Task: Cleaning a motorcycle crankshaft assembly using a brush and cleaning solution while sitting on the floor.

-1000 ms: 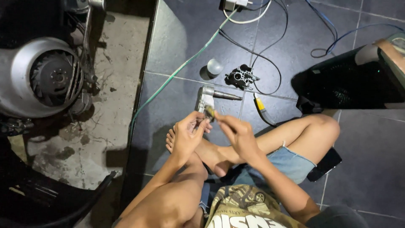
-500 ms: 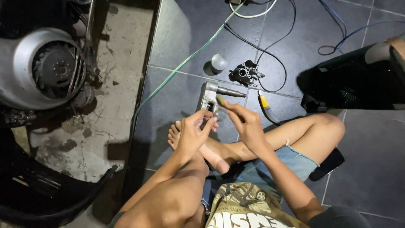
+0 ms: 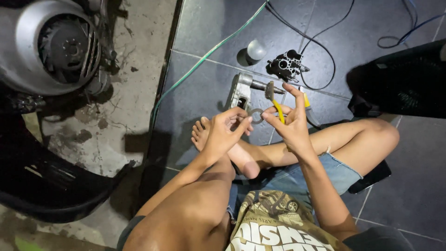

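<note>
underfoot dark floor tiles (image 3: pixel 209 93), cracked concrete (image 3: pixel 125 107), hands (image 3: pixel 258 123) over crossed legs

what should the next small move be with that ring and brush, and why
Probably bring the small brush down onto the metal ring. The left hand pinches the ring at its fingertips, while the right hand holds the yellow-handled brush raised just above, bristles not touching it.

Ring (image 3: pixel 255 115) btwn both hands; metal part (image 3: pixel 242 90) on floor just beyond; engine (image 3: pixel 49 44) far left.
</note>
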